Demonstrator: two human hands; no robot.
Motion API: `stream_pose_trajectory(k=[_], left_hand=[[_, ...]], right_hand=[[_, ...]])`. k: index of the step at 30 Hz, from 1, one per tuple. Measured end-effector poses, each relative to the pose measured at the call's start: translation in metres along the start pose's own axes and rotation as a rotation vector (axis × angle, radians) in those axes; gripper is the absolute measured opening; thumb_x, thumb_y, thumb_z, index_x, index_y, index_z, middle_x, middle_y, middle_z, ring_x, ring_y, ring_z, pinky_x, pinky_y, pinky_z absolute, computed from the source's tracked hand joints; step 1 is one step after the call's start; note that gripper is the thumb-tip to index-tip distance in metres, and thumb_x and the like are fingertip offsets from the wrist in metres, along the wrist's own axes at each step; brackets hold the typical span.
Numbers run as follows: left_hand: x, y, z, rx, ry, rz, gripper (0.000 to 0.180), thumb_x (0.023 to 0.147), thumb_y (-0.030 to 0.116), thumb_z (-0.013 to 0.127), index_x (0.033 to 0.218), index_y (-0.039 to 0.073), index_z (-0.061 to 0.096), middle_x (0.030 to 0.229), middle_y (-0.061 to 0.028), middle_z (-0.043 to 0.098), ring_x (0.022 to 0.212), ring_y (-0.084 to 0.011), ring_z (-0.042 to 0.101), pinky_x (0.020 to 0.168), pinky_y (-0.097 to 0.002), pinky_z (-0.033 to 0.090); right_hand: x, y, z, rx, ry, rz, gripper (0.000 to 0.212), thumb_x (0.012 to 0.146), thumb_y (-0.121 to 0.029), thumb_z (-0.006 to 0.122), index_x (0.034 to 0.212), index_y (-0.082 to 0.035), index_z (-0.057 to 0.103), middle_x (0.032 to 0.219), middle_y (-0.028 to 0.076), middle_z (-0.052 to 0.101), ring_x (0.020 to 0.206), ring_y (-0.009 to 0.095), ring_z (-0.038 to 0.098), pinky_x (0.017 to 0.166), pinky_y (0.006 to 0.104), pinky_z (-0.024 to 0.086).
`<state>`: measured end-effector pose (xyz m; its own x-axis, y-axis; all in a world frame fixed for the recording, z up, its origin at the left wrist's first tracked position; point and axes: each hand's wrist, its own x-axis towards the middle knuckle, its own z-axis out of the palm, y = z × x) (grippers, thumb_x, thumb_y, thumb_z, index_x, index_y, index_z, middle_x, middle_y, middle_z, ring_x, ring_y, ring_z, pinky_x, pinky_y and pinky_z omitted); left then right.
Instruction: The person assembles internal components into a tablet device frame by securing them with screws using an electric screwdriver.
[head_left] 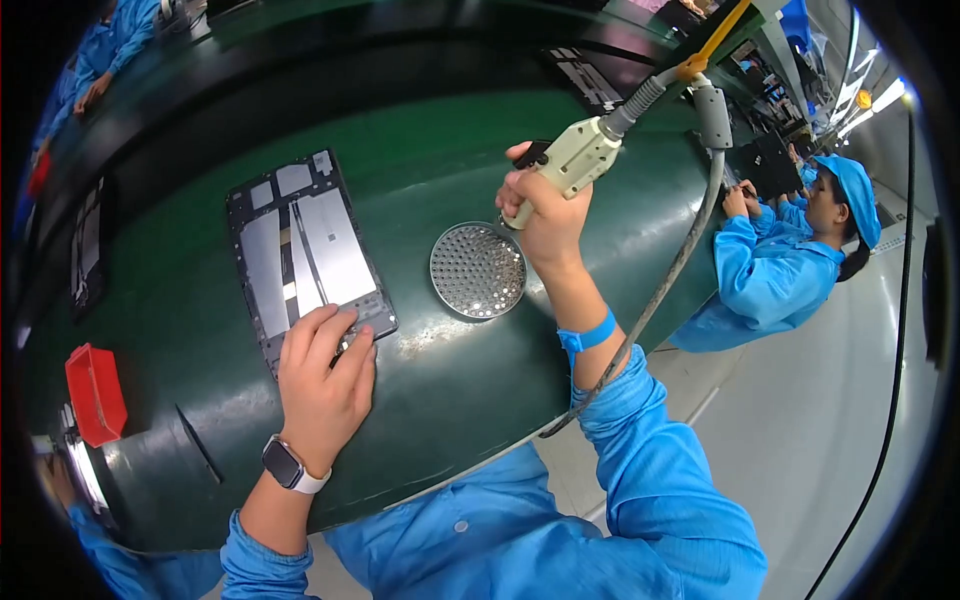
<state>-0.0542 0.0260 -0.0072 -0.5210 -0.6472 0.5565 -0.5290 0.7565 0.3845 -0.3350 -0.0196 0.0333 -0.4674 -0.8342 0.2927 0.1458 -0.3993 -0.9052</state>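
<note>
A tablet housing [315,250] with silver plates and a black frame lies on the green table, left of centre. My left hand [325,375] rests over its near end, fingers stretched out on the frame and partly hiding it. In my right hand [548,215] is a cream corded electric screwdriver [585,155], held tilted with my fingers wrapped round it. Its lower end is by the far right rim of a round metal tray [478,270] full of small holes. Shiny screw-like bits sit in the tray's near right part.
A grey cable [690,255] runs from the screwdriver past my right forearm. A red bin [96,395] and black tweezers-like tool [198,443] are at left. More housings lie at the far left [88,250] and far side [585,80]. A co-worker [785,265] sits at right.
</note>
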Motion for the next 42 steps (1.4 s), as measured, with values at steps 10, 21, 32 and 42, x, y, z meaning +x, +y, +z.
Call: stream_pose_trajectory(k=[10,21,32,42], left_hand=[[-0.001,-0.001,-0.001,-0.007,-0.01,0.011,0.028,0.072,0.001,0.073,0.1,0.001,0.069,0.111,-0.0131,0.063,0.107,-0.0342,0.059,0.086,-0.0449,0.049],[-0.003,-0.001,-0.005,-0.013,-0.004,0.001,0.028,0.072,0.003,0.075,0.099,0.0,0.069,0.111,-0.014,0.063,0.107,-0.0349,0.059,0.087,-0.0442,0.05],[-0.004,-0.019,-0.015,-0.08,0.041,-0.042,0.037,0.065,0.015,0.083,0.095,0.0,0.068,0.104,-0.0094,0.065,0.101,-0.0302,0.06,0.082,-0.0412,0.051],[-0.006,-0.021,-0.012,-0.105,0.031,-0.071,0.03,0.069,0.013,0.08,0.095,0.001,0.07,0.105,-0.0065,0.063,0.104,-0.025,0.057,0.087,-0.0385,0.048]], right_hand=[[-0.004,0.01,0.003,-0.009,-0.002,0.009,0.019,0.074,0.005,0.06,0.093,0.006,0.061,0.063,0.005,0.056,0.049,0.012,0.053,0.048,0.0266,0.045],[-0.005,0.014,0.009,-0.103,-0.034,-0.004,0.022,0.076,0.002,0.059,0.098,0.004,0.059,0.061,0.006,0.052,0.047,0.015,0.049,0.05,0.0314,0.045],[-0.061,-0.015,0.071,0.052,-0.297,0.019,0.028,0.08,-0.003,0.054,0.107,0.006,0.057,0.061,0.004,0.048,0.05,0.014,0.047,0.055,0.0334,0.045],[-0.094,0.012,0.103,0.175,-0.398,0.134,0.026,0.078,0.005,0.059,0.104,0.005,0.059,0.072,0.007,0.061,0.056,0.011,0.056,0.052,0.0241,0.044]])
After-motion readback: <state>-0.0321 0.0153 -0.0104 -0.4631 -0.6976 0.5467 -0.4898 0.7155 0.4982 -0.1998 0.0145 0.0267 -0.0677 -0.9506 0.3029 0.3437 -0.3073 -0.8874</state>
